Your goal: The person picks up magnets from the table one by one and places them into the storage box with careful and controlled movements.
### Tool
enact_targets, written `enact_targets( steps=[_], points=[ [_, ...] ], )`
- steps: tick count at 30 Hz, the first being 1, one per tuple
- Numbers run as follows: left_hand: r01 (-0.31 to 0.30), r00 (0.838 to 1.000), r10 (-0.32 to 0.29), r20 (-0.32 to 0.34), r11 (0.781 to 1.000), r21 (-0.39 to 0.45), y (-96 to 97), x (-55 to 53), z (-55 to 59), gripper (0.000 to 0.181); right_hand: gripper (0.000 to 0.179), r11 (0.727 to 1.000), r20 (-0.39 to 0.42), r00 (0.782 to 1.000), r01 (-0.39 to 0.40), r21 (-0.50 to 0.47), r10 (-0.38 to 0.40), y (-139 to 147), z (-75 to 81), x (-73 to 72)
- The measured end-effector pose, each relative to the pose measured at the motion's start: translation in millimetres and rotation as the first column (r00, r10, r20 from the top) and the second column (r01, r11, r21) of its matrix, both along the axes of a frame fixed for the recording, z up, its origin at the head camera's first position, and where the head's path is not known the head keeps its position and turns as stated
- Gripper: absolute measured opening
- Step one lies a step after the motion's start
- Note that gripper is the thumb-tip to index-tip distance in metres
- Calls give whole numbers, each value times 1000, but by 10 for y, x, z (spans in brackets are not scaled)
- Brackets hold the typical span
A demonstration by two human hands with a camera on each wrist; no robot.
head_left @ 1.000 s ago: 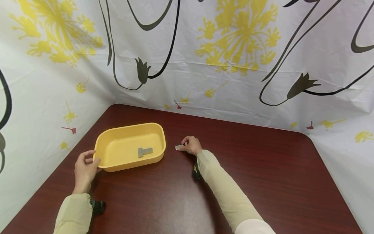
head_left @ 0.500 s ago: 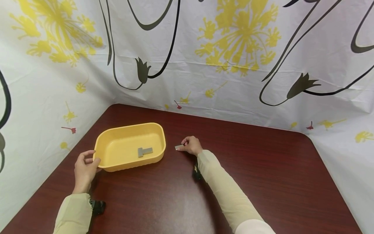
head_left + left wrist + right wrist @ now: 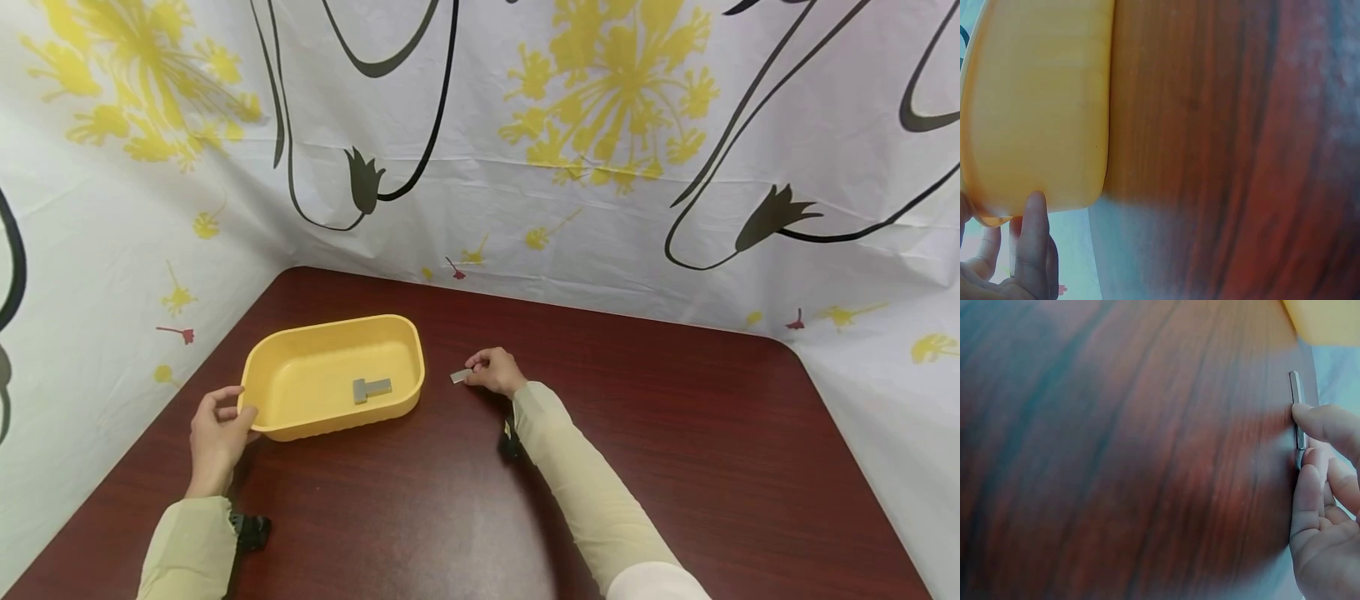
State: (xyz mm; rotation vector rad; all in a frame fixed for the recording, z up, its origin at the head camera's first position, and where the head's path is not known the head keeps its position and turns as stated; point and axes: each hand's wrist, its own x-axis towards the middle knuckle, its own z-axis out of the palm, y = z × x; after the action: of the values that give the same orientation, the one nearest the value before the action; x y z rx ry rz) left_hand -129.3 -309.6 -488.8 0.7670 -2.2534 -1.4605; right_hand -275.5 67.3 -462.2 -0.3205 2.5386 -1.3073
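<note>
In the head view, a yellow plastic tub [image 3: 333, 367] stands at the left of the table. Its left end is gripped by my left hand [image 3: 217, 437], thumb at the rim and fingers against the outside wall. Inside the tub, toward its front right, lie grey metal pieces [image 3: 372, 389] that form a T shape. Right of the tub, my right hand [image 3: 495, 372] pinches a small flat metal bar [image 3: 461, 376] close over the table. From the right wrist, the thumb [image 3: 1322, 419] presses the bar's side, and the other fingers are curled near its lower end.
The dark red-brown wooden table [image 3: 675, 433] reaches out to both sides. White cloth [image 3: 480, 167] with yellow and dark plant prints hangs behind it and along the left. Each forearm carries a black wrist camera [image 3: 252, 531].
The right hand has shifted very slightly right, and the metal bar in it has moved a little along with it. The left hand and the tub stay in place.
</note>
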Motion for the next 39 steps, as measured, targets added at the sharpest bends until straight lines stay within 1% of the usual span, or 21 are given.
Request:
enact_targets(
  steps=[6,14,22,24,26,31,33,36,39],
  points=[
    [5,1000,-5,2,1000,4,17,19,18,38,19,1000,-5,1000,-7,7,7,-15,26,29],
    [-6,1000,6,7,1000,6,5,1,-7,38,17,1000,-24,999,-30,3,30,-7,29,40],
    [-8,1000,8,5,1000,13,4,-2,0,38,16,999,-6,999,-42,12,42,-4,53,51],
    [-7,1000,7,4,1000,16,26,11,34,38,16,999,-1,999,-44,14,44,-5,56,52],
    [-4,1000,4,3,1000,21,70,37,101,37,17,999,2,999,-46,16,46,-6,56,51],
    [0,1000,1,-5,1000,26,240,128,360,37,17,998,-11,999,-51,24,51,-8,56,50],
    [1,1000,-1,1,1000,25,291,158,439,37,18,998,-19,998,-55,26,55,-8,57,52],
    [8,1000,-8,17,999,32,333,189,505,38,18,998,-25,998,-60,25,61,-5,49,52],
    [16,999,-17,27,999,36,344,200,529,39,18,998,-30,998,-58,24,59,3,35,48]
  ],
)
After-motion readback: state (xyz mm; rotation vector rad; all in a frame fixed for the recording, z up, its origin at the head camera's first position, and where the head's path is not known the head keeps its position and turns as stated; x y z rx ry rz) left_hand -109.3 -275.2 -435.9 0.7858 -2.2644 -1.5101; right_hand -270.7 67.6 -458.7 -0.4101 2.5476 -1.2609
